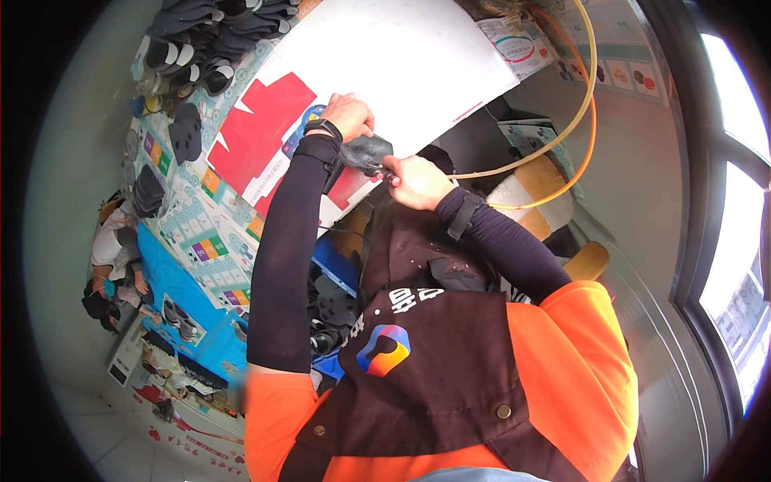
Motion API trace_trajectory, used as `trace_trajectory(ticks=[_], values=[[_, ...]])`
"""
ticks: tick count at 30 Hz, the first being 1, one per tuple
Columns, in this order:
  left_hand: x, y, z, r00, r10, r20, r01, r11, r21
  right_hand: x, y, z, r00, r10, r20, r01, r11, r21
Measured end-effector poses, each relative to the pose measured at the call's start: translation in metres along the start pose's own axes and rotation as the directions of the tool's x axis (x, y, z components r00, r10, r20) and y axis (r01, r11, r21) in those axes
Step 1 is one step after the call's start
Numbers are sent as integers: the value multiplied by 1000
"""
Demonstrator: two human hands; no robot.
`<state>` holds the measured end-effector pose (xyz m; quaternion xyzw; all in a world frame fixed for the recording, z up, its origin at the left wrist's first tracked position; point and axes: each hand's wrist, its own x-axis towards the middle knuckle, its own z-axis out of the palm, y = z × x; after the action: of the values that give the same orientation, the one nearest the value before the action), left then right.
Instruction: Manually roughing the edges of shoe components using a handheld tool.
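Head view showed the right hand [419,183] curled closed on the near end of a dark grey piece [371,149]. Over its far side bent the left hand [350,116], grip hidden, undeterminable. Beneath lay a red-and-white sheet [418,68].

Dark grey piece [371,149], apparently tilted

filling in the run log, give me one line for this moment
left hand: at dark piece | right hand: pinching its edge | nearby: white sheet
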<state>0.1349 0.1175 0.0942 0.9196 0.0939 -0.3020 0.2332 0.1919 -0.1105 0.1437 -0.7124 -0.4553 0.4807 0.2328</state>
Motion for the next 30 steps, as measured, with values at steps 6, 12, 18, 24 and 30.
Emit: trace_trajectory(ticks=[6,12,18,24,30], values=[[-10,-1,4,998,-16,-57,14,999,-31,0,1,-8,990,61,-130,-56,998,37],[-33,-14,5,885,-129,-448,-31,943,-333,-8,12,-16,1000,7,-22,-6,1000,29],[-114,-62,158,629,-777,-6,350,290,-891,-10,5,-29,1000,-8,22,8,1000,5],[-97,-1,177,713,-692,111,7,-151,-989,-10,16,-30,999,-7,45,6,1000,11],[-92,16,176,670,-731,126,-58,-221,-974,-6,6,-45,996,83,34,-81,996,-41]])
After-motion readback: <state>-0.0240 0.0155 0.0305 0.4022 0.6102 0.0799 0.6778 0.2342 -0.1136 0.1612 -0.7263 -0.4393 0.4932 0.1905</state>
